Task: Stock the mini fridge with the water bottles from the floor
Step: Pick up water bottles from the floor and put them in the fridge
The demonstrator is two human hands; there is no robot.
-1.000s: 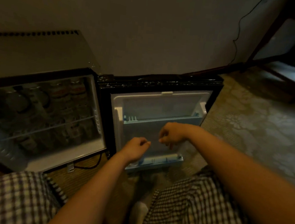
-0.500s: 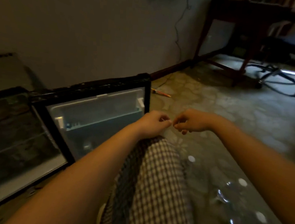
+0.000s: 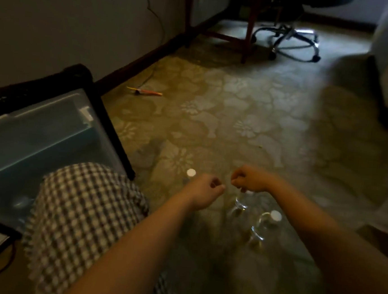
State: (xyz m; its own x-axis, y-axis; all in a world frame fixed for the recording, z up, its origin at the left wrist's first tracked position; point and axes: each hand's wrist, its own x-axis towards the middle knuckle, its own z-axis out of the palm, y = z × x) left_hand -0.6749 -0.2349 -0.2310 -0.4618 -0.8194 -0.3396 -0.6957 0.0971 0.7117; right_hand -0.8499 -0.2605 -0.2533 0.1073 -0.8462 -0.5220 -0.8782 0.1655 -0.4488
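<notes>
Reaching for bottles (image 3: 273,218) on floor (image 3: 237,118), right of open fridge door (image 3: 37,133). Hands apart: left hand (image 3: 204,191) curled, empty; right hand (image 3: 250,178) curled over a cap (image 3: 249,192), grip unclear. Next: pinch a neck, lift, load the door.

bottles (image 3: 261,227): clear glossy plastic | fridge door (image 3: 36,137): smooth plastic | shorts (image 3: 77,207): chk cloth | chair base (image 3: 289,40): shiny metal

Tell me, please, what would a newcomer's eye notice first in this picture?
First come the two bare hands at lower centre: the left hand and the right hand hover with curled fingers above clear, white-capped water bottles standing on the flowered carpet. At the left edge is the open fridge door with its pale blue lining. Far back, a shiny chair base catches the light.
</notes>
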